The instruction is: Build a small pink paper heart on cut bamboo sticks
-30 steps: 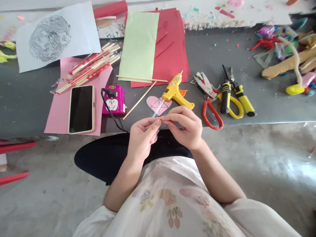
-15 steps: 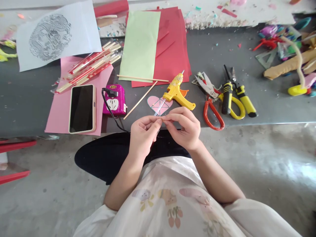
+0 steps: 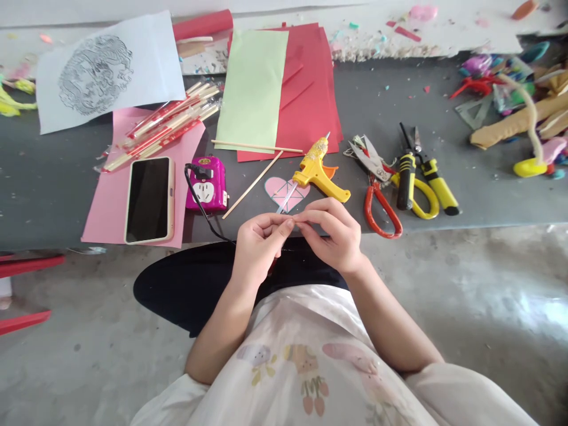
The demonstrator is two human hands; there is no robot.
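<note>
My left hand [image 3: 258,245] and my right hand [image 3: 333,234] meet fingertip to fingertip at the table's near edge, over my lap. Both are closed in a pinch on something tiny that I cannot make out. Just beyond them a pink paper heart [image 3: 286,192] lies on the grey table with a thin stick across it. A yellow glue gun [image 3: 318,170] rests right behind the heart, nozzle pointing away.
Red-handled scissors [image 3: 377,195], yellow-handled scissors and pliers [image 3: 423,177] lie to the right. To the left are a magenta power socket [image 3: 207,184], a phone [image 3: 149,200] on pink paper, wrapped chopsticks [image 3: 164,124], loose bamboo sticks, green [image 3: 252,89] and red sheets, and a dragon print [image 3: 97,74].
The hands stay pinched together in the same pose; the view has shifted slightly downward, nothing else has moved.
</note>
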